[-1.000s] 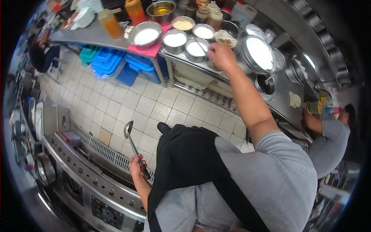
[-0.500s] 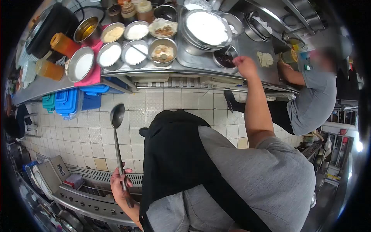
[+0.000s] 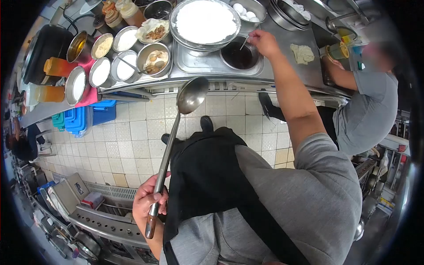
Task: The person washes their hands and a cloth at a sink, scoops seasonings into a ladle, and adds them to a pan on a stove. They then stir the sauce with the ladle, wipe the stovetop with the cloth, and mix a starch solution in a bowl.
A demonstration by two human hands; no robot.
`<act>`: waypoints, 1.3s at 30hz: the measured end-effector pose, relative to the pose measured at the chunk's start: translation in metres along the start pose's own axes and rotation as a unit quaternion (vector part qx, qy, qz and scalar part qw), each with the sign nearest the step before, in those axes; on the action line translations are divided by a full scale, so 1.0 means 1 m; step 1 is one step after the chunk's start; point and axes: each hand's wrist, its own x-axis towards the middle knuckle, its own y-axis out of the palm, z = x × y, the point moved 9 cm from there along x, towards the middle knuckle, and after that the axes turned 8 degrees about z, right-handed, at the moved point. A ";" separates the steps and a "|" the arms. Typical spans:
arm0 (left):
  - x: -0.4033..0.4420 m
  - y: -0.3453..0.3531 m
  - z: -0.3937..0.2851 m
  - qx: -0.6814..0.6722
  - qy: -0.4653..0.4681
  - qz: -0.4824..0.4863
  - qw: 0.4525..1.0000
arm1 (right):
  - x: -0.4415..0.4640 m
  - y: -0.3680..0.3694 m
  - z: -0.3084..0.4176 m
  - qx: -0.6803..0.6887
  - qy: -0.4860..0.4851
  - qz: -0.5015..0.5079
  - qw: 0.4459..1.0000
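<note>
My left hand grips a long metal ladle by its handle, with the ladle's bowl held up over the floor near the counter's front edge. At the counter, the fingers of my right hand pinch the thin handle of a metal spoon. The spoon's lower end is hidden in a metal bowl of dark sauce. Behind that bowl stands a wide bowl heaped with white powder. To its right, a metal bowl holds several white eggs.
Bowls of white powder, a bowl of pale sauce and squeeze bottles crowd the counter's left side. A crumpled cloth lies right of my hand. Another person works at the right. A stove stands at lower left.
The ladle has swung up and to the right, toward the counter. My right hand has moved up and left, and a spoon handle now shows in its fingers. The view has shifted.
</note>
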 end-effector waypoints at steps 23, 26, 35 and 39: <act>0.051 0.045 -0.009 -0.100 -0.010 0.113 0.988 | -0.121 -0.029 -0.026 0.473 0.051 -0.136 0.869; 0.060 0.051 -0.013 -0.060 -0.017 0.123 0.990 | -0.139 -0.053 -0.015 0.490 0.021 -0.171 0.855; 0.085 0.073 -0.013 -0.010 -0.056 0.171 0.984 | -0.164 -0.023 0.023 0.351 -0.088 -0.121 0.924; 0.084 0.075 -0.010 -0.028 -0.058 0.191 0.979 | -0.164 -0.006 0.022 0.357 -0.118 -0.122 0.919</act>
